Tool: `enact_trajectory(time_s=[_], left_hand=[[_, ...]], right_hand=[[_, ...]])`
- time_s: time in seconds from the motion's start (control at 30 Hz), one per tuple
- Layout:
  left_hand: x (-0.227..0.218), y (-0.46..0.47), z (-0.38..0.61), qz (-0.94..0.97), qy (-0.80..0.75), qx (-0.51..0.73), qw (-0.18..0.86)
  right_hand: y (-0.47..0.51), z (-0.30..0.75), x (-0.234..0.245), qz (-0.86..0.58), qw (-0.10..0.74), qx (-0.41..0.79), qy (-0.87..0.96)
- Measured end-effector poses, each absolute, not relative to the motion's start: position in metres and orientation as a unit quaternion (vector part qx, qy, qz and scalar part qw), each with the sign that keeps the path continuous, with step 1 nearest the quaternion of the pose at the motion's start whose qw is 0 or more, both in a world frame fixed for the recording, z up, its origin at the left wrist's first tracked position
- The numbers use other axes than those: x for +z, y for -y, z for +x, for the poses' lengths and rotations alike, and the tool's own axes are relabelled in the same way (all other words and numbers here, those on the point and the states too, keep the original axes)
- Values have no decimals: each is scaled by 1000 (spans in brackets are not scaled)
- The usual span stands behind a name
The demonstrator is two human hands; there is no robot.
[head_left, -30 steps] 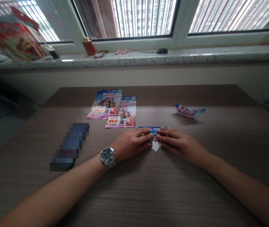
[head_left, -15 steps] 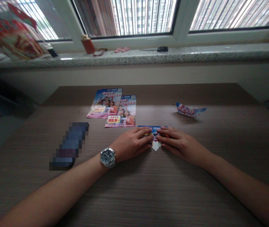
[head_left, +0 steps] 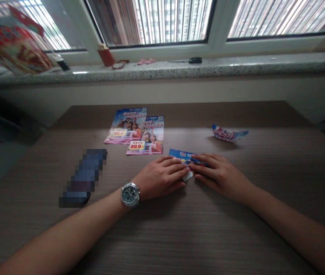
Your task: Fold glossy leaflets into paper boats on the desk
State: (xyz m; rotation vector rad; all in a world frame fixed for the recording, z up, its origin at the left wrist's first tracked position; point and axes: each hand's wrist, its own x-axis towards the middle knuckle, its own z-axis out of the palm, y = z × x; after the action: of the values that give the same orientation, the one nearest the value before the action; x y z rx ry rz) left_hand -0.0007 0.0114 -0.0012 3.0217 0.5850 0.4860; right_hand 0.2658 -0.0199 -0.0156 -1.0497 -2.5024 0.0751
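Observation:
On the table in front of me lies a folded flyer point(head_left: 183, 153), blue at its far edge, with a pale tip towards me. From the left, my left hand point(head_left: 162, 176) rests on it with fingers stretched out flat. My right hand point(head_left: 222, 172) lies on its right part, fingers also extended, their tips close to those of the left. Both thumbs are hidden under the hands, as is much of the flyer. A silver watch point(head_left: 130, 194) is on my left wrist.
Several flat flyers point(head_left: 153, 131) overlap at the back left. A folded paper boat point(head_left: 229, 134) stands at the back right. Left of my forearm is a pixelated dark object point(head_left: 84, 177). Small items, including a red-brown holder point(head_left: 106, 56), sit on the stone windowsill point(head_left: 156, 70).
The folded flyer has turned slightly clockwise, its pale tip now swung a little left under my fingers. My left fingertips have shifted slightly right and nearer me.

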Motion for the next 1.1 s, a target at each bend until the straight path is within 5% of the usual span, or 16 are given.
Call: enact_trajectory(time_s=[1.1], left_hand=[[-3,-9,-2,969,-211,111,57]], right_hand=[[23,268,-13,-339,230,48,911]])
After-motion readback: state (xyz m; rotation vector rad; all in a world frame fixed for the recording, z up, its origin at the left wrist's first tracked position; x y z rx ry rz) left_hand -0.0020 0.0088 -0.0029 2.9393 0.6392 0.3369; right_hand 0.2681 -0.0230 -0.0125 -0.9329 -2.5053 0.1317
